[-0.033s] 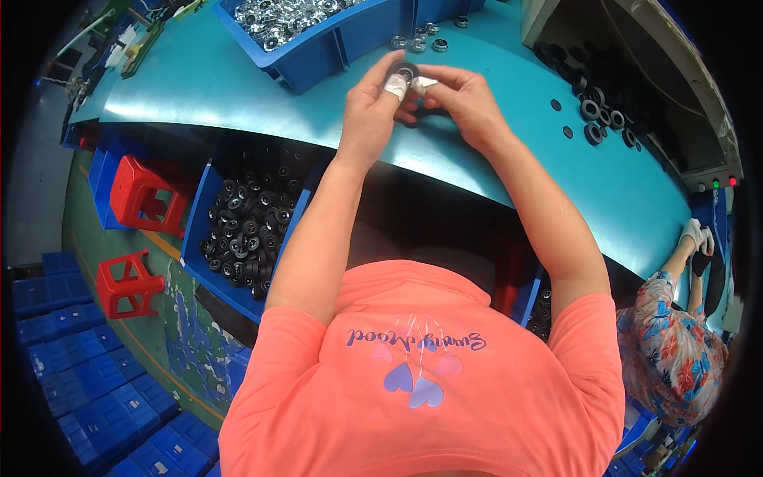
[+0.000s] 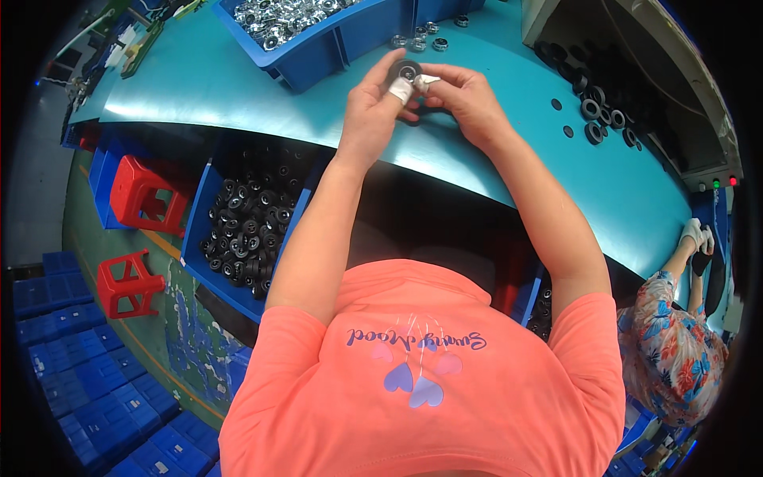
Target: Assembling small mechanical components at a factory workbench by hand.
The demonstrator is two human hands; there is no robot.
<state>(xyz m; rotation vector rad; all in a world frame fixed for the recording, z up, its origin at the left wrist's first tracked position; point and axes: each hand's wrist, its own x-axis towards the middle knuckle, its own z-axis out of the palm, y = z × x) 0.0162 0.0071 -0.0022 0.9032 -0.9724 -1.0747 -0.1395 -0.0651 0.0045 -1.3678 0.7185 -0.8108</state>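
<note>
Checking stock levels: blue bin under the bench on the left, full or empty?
Well stocked. The blue bin holds a heap of black ring parts covering its floor; depth cannot be told.

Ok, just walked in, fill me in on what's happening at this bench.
A person in an orange shirt holds a small black ring-shaped part up over the teal table, with the left hand and right hand both pinching it. A blue bin of silvery metal pieces sits just beyond the hands. Loose black rings lie to the right, and a bin of black parts sits below the table edge.
</note>
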